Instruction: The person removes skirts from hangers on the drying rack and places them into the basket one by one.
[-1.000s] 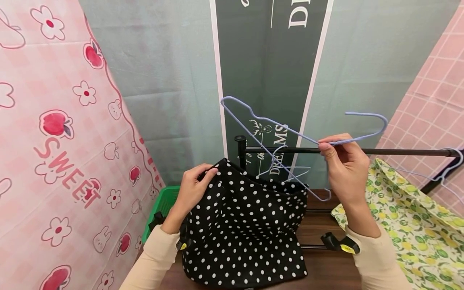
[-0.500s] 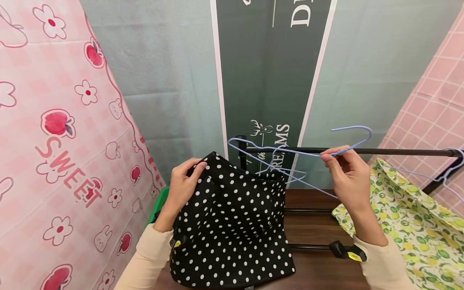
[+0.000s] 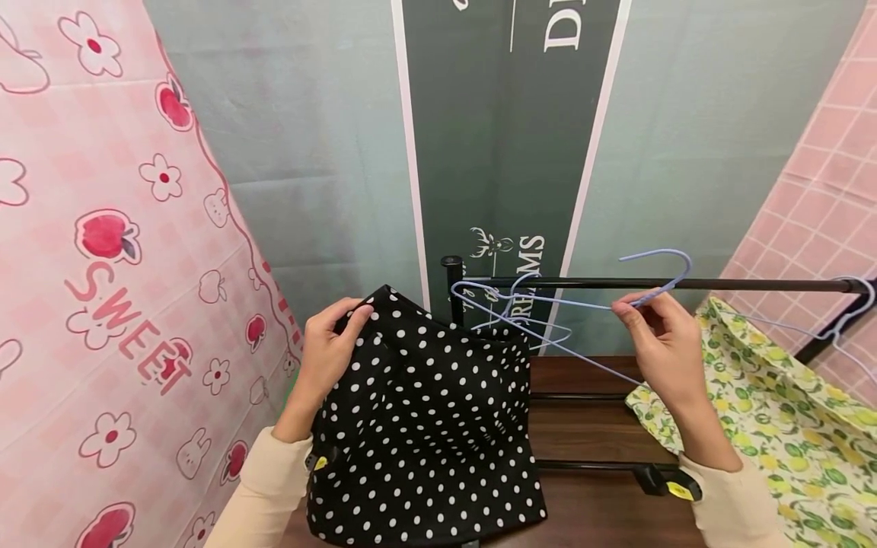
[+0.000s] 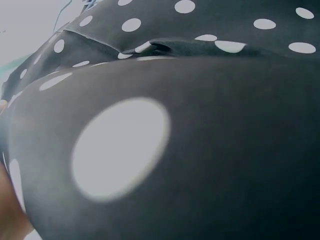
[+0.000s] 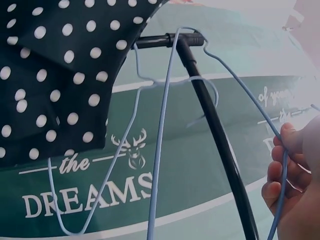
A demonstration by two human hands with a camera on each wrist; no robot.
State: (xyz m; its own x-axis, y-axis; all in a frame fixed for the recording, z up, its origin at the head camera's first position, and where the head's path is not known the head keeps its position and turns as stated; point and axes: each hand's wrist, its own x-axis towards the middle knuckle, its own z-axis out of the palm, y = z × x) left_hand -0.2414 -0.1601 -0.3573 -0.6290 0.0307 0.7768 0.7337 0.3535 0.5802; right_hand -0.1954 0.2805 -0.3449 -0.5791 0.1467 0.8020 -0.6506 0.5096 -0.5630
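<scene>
My left hand (image 3: 332,342) pinches the top left corner of a black garment with white polka dots (image 3: 425,426), thumb in front. The cloth hangs down wide and fills most of the left wrist view. At the right, my right hand (image 3: 664,350) pinches a thin blue clothes hanger (image 3: 562,302) just below its hook, between thumb and fingers. The hanger's far shoulder points left and overlaps the rack behind, close above the garment's top edge. In the right wrist view the hanger (image 5: 156,150) stands beside the garment (image 5: 50,80), apart from it.
Behind my hands runs a black rack rail (image 3: 754,285), with a second blue hanger (image 3: 558,329) on its left end. A lemon-print cloth (image 3: 788,441) hangs at the right near another hanger (image 3: 837,329). Printed curtains stand on the left and behind.
My left hand has moved left with the garment. My right hand has lowered the hanger, whose left shoulder dropped from high above the rail to about rail height.
</scene>
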